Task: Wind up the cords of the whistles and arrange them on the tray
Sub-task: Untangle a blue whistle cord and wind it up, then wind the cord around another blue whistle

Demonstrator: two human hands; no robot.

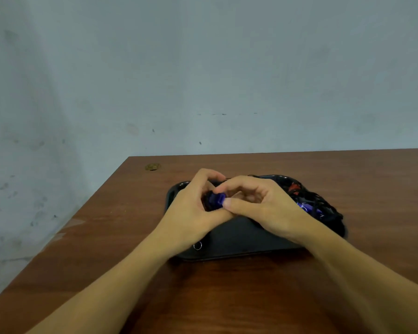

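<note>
Two surfaces: your wooden table [227, 297] carries everything, with a pale wall behind it; a small round mark sits near the table's far left corner.
Tray: the black tray [239, 239] lies flat at the middle of the table, straight ahead of you, so finished whistles can go down without a long reach. Its near part shows bare.
Pile: a tangle of black cords [323, 206] with bits of red and blue plastic fills the tray's right side, partly behind your right wrist. These look like whistles not yet wound; how many, you cannot tell.
Left hand: your left hand [193, 208] is curled round the blue whistle [215, 200], fingers wrapped over it from the far side, probably to keep the body steady as a core for the cord.
Right hand: your right hand [258, 201] meets it from the right, thumb tip pressed on the whistle's near edge and forefinger bent over the top, pinching it. Whether cord runs between those fingers is hidden.
Whistle: it sits between both hands, held above the tray's left half, dark cord bunched at its left side.
Ring: a small metal ring [197, 246] shows beside your left wrist at the tray's near left edge; what it belongs to is unclear.
Stage: judged from the pile, winding is in hand and much remains.
</note>
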